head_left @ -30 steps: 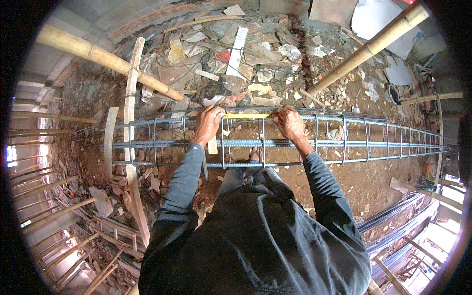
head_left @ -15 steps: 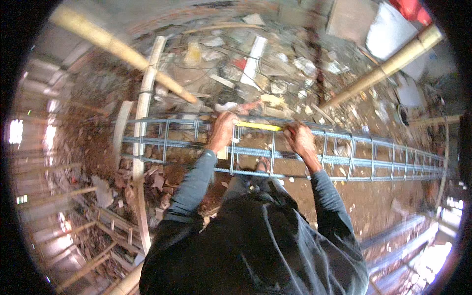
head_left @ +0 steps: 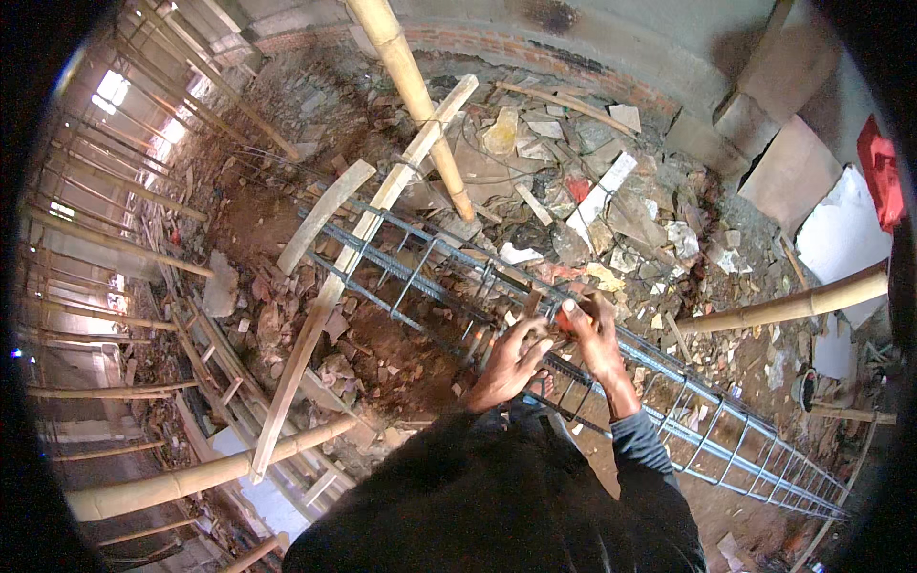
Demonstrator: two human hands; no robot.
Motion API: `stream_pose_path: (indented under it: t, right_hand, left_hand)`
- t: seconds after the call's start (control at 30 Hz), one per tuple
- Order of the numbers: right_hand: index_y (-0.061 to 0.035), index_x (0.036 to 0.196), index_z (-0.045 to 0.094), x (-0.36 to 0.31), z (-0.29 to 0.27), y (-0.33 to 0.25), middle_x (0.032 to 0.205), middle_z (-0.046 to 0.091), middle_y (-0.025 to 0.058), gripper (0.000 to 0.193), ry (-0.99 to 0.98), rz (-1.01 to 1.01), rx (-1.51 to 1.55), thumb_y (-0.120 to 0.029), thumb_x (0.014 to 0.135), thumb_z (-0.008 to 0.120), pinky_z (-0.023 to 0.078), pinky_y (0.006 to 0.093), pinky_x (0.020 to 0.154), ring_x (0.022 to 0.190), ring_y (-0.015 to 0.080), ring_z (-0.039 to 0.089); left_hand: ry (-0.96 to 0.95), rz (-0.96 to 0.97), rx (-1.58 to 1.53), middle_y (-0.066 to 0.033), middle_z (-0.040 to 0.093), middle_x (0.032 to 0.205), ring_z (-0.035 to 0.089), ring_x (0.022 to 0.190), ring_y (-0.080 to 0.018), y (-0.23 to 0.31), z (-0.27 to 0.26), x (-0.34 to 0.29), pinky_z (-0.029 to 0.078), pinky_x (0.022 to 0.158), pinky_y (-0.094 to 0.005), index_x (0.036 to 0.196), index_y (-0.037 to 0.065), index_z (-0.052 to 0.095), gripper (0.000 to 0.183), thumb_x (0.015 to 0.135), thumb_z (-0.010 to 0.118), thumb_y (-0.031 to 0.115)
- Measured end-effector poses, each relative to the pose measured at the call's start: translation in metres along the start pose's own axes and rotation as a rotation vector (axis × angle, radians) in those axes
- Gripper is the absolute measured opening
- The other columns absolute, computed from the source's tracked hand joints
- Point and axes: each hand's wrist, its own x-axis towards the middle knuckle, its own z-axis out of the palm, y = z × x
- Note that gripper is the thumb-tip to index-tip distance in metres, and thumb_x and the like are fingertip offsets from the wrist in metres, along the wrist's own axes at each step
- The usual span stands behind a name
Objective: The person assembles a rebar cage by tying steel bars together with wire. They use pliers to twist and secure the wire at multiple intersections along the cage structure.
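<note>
A long cage of steel rebar (head_left: 411, 277) with square stirrups runs slantwise below me, from upper left to lower right. Over its middle my right hand (head_left: 600, 349) is closed around a small red-orange tape measure (head_left: 562, 323), mostly hidden by the fingers, thumb on top. No yellow blade shows now. Close beside it, my left hand (head_left: 511, 368) hovers at the near side of the bars, its fingers bent and apart, with nothing visible in them. Whether it touches the bars I cannot tell.
A wooden plank (head_left: 325, 306) crosses the cage's left end beside a shorter board (head_left: 325, 215). Bamboo poles stand ahead (head_left: 411, 86), at right (head_left: 793, 306) and at lower left (head_left: 210, 468). Broken rubble (head_left: 630, 220) covers the ground beyond; a red sheet (head_left: 877, 177) hangs far right.
The yellow blade stretched between my hands has gone from sight. My left hand has come close to the right and its fingers have opened. The view has turned, so the cage now slants.
</note>
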Motion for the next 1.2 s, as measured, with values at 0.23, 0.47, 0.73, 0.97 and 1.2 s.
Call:
stream_pose_path:
  t: [0.23, 0.47, 0.73, 0.97, 1.2]
  right_hand:
    - [-0.0097, 0.119, 0.056, 0.151, 0.074, -0.026, 0.109, 0.062, 0.0063, 0.031, -0.214, 0.023, 0.633, -0.017, 0.091, 0.066, 0.051, 0.0367, 0.086, 0.094, 0.0216, 0.061]
    - [-0.0108, 0.126, 0.044, 0.320, 0.177, -0.080, 0.117, 0.060, 0.0127, 0.032, -0.087, -0.035, 0.512, -0.029, 0.105, 0.060, 0.059, 0.0538, 0.083, 0.103, 0.0284, 0.065]
    - [-0.0049, 0.137, 0.035, 0.444, 0.256, -0.066, 0.116, 0.058, 0.0140, 0.078, 0.288, -0.391, 0.112, 0.014, 0.078, 0.082, 0.063, 0.0441, 0.090, 0.101, 0.0253, 0.068]
    - [-0.0044, 0.146, 0.036, 0.519, 0.266, -0.040, 0.126, 0.058, 0.0157, 0.097, 0.550, -0.594, -0.247, 0.006, 0.066, 0.090, 0.056, 0.0376, 0.092, 0.108, 0.0255, 0.065]
    - [-0.0032, 0.144, 0.042, 0.535, 0.272, -0.035, 0.137, 0.058, 0.0191, 0.091, 0.631, -0.530, -0.196, -0.001, 0.067, 0.090, 0.049, 0.0441, 0.108, 0.125, 0.0359, 0.063]
  left_hand:
    - [0.249, -0.153, 0.155, -0.0134, 0.075, 0.113, 0.073, 0.107, -0.0220, -0.026, -0.086, -0.070, 0.056, 0.092, -0.0367, 0.118, 0.001, 0.072, 0.020, 0.101, 0.068, 0.008]
    - [0.667, -0.268, -0.010, -0.0103, 0.074, 0.103, 0.070, 0.090, -0.0186, -0.107, -0.187, -0.150, 0.058, 0.076, -0.0322, 0.111, 0.001, 0.073, 0.016, 0.102, 0.066, 0.012]
    - [0.770, -0.915, 0.176, -0.0087, 0.073, 0.086, 0.071, 0.081, -0.0205, -0.266, -0.180, -0.343, 0.055, 0.072, -0.0347, 0.100, 0.005, 0.073, 0.013, 0.095, 0.070, 0.016]
    - [0.639, -0.949, -0.265, -0.0083, 0.076, 0.098, 0.072, 0.085, -0.0224, -0.301, -0.130, -0.431, 0.061, 0.076, -0.0387, 0.105, 0.005, 0.073, 0.013, 0.095, 0.073, 0.014]
    - [0.587, -0.995, -0.097, -0.0110, 0.074, 0.101, 0.074, 0.087, -0.0196, -0.284, -0.135, -0.406, 0.061, 0.064, -0.0330, 0.106, -0.001, 0.071, 0.019, 0.097, 0.072, 0.016]
